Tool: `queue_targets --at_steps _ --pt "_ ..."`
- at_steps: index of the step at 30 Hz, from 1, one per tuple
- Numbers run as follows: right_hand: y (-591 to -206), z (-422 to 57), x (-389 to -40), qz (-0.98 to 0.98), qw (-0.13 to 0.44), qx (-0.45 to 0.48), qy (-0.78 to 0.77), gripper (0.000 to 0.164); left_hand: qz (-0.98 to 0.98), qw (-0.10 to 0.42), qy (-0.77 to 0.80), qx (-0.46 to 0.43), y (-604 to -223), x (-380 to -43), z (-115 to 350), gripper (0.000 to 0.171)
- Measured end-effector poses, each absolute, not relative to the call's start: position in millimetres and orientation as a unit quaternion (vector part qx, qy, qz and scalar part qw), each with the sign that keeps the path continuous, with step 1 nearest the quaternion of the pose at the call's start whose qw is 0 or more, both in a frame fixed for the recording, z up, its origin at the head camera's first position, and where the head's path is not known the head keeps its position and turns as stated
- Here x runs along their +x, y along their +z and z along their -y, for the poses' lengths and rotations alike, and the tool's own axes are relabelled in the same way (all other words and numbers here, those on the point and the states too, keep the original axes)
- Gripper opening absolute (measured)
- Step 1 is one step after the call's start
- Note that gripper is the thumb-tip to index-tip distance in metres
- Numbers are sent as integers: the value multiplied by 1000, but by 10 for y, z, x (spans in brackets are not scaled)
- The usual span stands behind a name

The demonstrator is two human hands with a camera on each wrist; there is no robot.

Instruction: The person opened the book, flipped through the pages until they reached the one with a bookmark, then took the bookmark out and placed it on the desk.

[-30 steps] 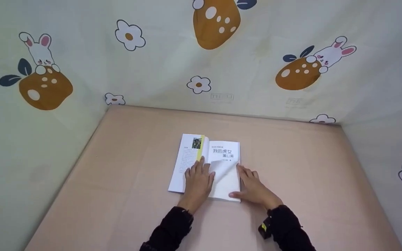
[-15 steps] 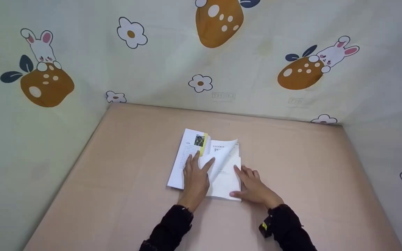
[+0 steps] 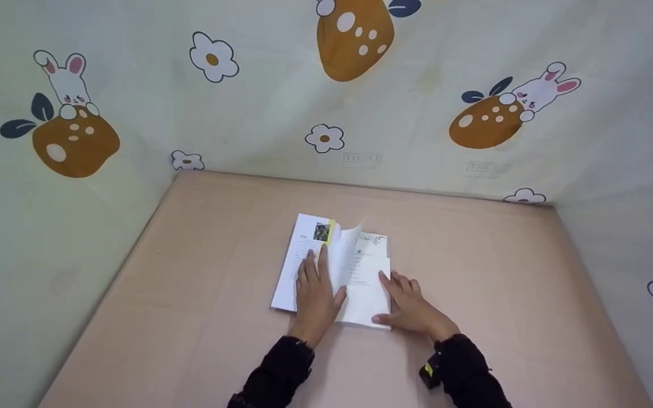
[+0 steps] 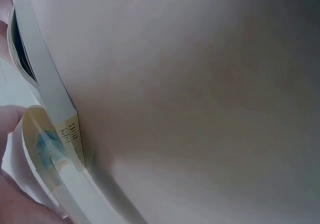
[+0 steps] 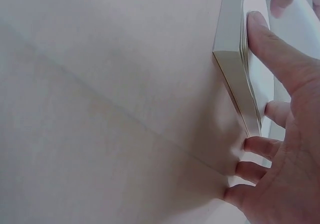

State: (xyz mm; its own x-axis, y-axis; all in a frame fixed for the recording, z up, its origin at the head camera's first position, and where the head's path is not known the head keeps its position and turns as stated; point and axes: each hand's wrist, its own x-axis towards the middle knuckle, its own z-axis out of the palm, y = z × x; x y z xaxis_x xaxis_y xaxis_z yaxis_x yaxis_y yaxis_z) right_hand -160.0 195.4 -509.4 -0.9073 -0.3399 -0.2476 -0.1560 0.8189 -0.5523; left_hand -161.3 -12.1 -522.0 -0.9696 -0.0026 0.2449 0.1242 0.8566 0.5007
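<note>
An open paperback book point(image 3: 363, 306) lies on the table, its left side showing a small photo point(image 3: 322, 231) beside a yellow strip. One loose leaf point(image 3: 344, 255) stands curved up near the spine. My left hand point(image 3: 316, 297) rests with straight fingers over the left side, thumb toward the lifted leaf. My right hand point(image 3: 417, 310) is at the right edge, thumb and index fingertip on the page. The right wrist view has the thumb on top of the page block point(image 5: 240, 79) and the other fingers down beside it. Spine and bottom edge point(image 4: 55, 89) appear in the left wrist view.
The table point(image 3: 207, 283) has a plain beige cover. Pale fabric walls point(image 3: 264, 113) printed with rabbits, orange fruit and flowers rise behind it and at both sides. A small black device point(image 3: 429, 371) with a yellow mark is on the right wrist.
Leaves have turned from right to left past the title page, uncovering another printed page. The left hand's thumb swung out and came back down. The right hand has stayed nearly still.
</note>
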Motion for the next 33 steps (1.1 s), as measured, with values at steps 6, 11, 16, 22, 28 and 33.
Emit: queue_targets --at_steps 6,11,16,22,28,33 --pt "-5100 -1961 -1599 -937 165 -131 -278 98 954 151 -258 -16 -5208 -1621 127 90" --pt "-5114 -1959 -1600 -935 168 -131 -284 99 954 172 -244 1 -5217 -1617 164 82" --pt "-5096 -1952 -1607 -934 167 -130 -288 100 955 180 -234 5 -5224 -1649 225 72" --pt "-5094 -1944 -1595 -935 172 -131 -282 99 962 130 -239 -36 -5227 -1630 255 67" --pt "-5090 -1949 -1596 -936 168 -128 -280 99 960 75 -247 -106 -5206 -1594 221 62" --pt "-5088 -1953 -1605 -936 170 -127 -281 99 965 87 -220 -112 -5203 -1595 188 57"
